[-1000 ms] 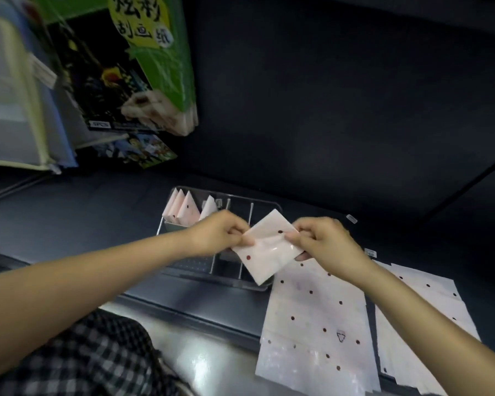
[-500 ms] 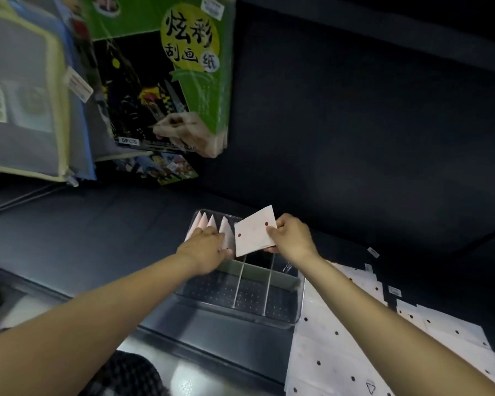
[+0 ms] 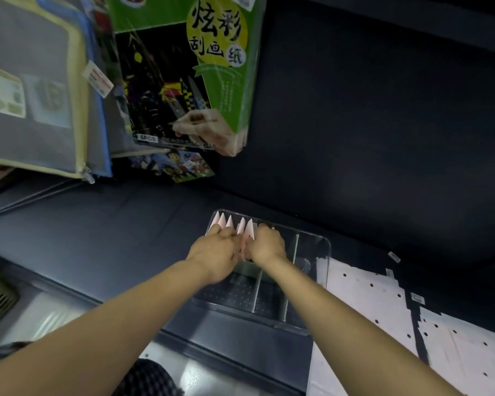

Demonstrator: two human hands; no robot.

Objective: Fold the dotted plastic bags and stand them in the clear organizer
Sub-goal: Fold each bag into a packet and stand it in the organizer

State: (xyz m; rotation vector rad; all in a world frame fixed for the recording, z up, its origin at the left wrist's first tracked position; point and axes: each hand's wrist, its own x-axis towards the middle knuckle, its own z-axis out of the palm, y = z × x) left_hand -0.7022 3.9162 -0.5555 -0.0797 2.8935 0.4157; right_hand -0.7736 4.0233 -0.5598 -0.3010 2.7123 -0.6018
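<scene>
The clear organizer (image 3: 315, 247) lies on the dark shelf, split by upright dividers. Several folded dotted bags (image 3: 228, 222) stand in a row at the far end of its left compartment. Another folded dotted bag (image 3: 249, 232) stands at the right end of that row, between my two hands. My right hand (image 3: 267, 243) has its fingers curled over this bag from the right. My left hand (image 3: 215, 249) lies against the row from the left, its fingertips hidden among the bags. Flat dotted bags (image 3: 366, 304) are spread out to the right of the organizer.
More flat dotted sheets (image 3: 466, 350) lie at the far right. A green scratch-paper pack (image 3: 212, 67) and grey zip pouches (image 3: 32, 90) hang above the shelf at the left. The shelf's front edge (image 3: 240, 332) runs below the organizer.
The folded bag went from held up in front of me down into the organizer's left compartment. Both hands followed it in and now meet at the row of folded bags.
</scene>
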